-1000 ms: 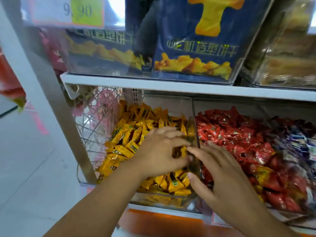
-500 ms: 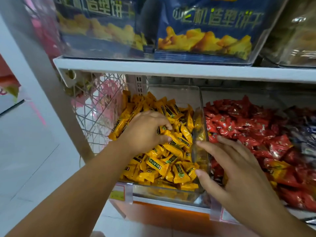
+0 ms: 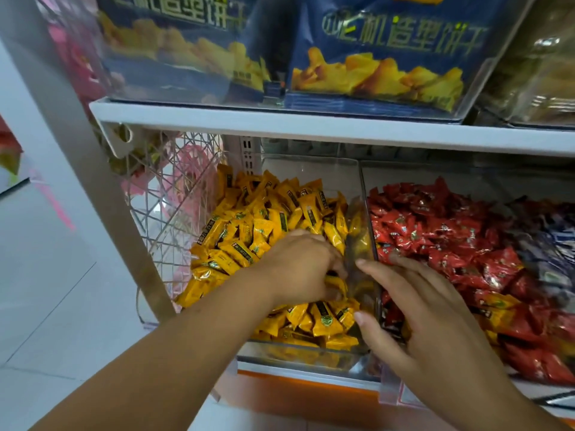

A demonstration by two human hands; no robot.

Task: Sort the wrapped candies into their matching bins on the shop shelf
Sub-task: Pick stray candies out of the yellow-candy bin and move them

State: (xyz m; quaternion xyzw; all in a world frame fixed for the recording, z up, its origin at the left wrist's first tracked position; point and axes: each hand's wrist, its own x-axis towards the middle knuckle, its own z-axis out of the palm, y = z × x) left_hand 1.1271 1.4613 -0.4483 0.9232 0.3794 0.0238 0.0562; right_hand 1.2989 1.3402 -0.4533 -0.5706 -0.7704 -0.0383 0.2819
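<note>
Head view of the lower shelf, with places given from the clear divider wall point(image 3: 365, 213) between two bins. Left of the wall, the yellow candies point(image 3: 249, 231) fill their bin point(image 3: 295, 356). Right of it lie the red candies point(image 3: 435, 219), with darker blue wrappers point(image 3: 557, 241) further right.

The left hand point(image 3: 298, 269) is just left of the wall, knuckles up and fingers curled down into the yellow heap. Its fingertips are buried, so it cannot be told whether they pinch a candy. The right hand point(image 3: 435, 321) lies spread and flat just right of the wall. Its fingers are straight over the red heap and its forefinger and thumb reach the wall. It holds nothing that can be seen.

Change: half a second ago the left hand was further left in the yellow heap, and it has now come up to the wall. The right hand has kept its place.

Reading: this looks like a stray being tucked into the yellow bin or picked out beside the wall. A few yellowish wrappers point(image 3: 494, 306) right of the wall suggest the sorting is unfinished.
</note>
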